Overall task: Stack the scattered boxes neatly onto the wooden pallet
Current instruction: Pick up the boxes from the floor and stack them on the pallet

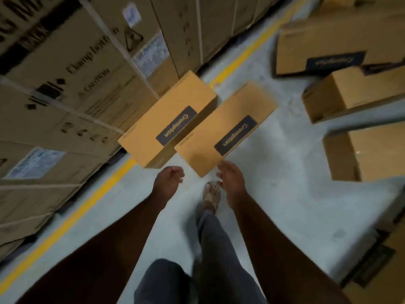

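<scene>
- Two long tan boxes lie side by side on the grey floor (274, 163), each with a dark label: the left box (168, 119) sits across the yellow floor line (72, 218), and the right box (225, 128) lies just beside it, the two nearly parallel.
- The left hand (168, 177) hovers near the close end of the left box, fingers loosely curled, holding nothing.
- The right hand (231, 179) reaches to the near corner of the right box with fingers relaxed and spread; I cannot tell if they touch it.
- More boxes of the same kind (341, 95) lie scattered at the right, some tilted or overlapping.
- A wall of large stacked cartons (65, 84) runs along the left, behind the yellow line.
- A sandalled foot (211, 196) and grey trousers (219, 249) show between the arms.
- No pallet can be made out with any certainty.
</scene>
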### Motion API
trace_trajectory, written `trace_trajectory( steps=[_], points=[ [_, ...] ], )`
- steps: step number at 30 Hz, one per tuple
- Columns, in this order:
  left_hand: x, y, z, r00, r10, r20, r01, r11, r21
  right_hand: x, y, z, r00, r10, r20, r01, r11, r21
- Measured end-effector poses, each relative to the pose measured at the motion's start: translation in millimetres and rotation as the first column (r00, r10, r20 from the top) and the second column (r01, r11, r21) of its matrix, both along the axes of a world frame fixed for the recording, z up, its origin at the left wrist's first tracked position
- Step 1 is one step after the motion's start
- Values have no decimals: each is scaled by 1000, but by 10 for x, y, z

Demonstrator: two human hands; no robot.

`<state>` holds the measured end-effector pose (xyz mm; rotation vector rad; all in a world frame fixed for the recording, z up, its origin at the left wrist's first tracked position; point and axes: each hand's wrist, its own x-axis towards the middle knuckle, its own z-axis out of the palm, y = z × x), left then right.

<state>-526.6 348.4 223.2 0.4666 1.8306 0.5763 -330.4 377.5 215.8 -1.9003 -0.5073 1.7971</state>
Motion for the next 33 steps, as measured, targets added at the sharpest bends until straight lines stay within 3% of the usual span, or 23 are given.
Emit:
trace_trajectory(
  steps=[2,7,10,14,17,19,21,22,23,25,28,31,33],
  points=[
    [-120,356,-401,999,-32,17,33,999,-28,-245,343,-469,990,69,-119,-72,997,-13],
    [-420,903,-1450,964,-222,-147,207,972,-111,-893,773,-1683,851,521,59,-524,851,34],
    [-542,1047,-1861,894,-399,-203,382,917,-119,-1050,618,-2204,668,725,165,-728,683,-58],
    [-582,1146,-2176,807,-520,-281,527,848,-55,-1145,315,-2509,645,725,240,-721,682,-123],
    [-548,1174,-2367,763,-578,-290,588,807,-62,-1079,53,-2522,717,586,378,-604,793,-84],
    [-529,1192,-2485,793,-565,-226,556,824,-110,-977,-186,-2498,720,465,515,-499,863,-82],
    [-487,1200,-2597,818,-554,-156,539,832,-128,-845,-362,-2473,767,255,589,-236,965,-111],
    [-456,1211,-2646,778,-608,-157,588,793,-160,-763,-391,-2457,809,113,577,-42,990,-134],
    [-417,1221,-2704,720,-677,-155,647,735,-203,-673,-393,-2450,841,-26,541,140,976,-170],
    [-310,1232,-2823,631,-770,-97,724,629,-283,-502,-385,-2440,861,-208,463,338,916,-217],
    [-110,1233,-3011,610,-792,-19,745,581,-328,-298,-434,-2426,861,-351,369,426,893,-145],
    [97,1224,-3166,682,-722,114,719,635,-282,-124,-620,-2472,897,-343,279,397,903,-165],
    [136,1256,-3256,691,-713,116,710,640,-294,4,-729,-2496,909,-357,216,395,902,-171]
  ],
)
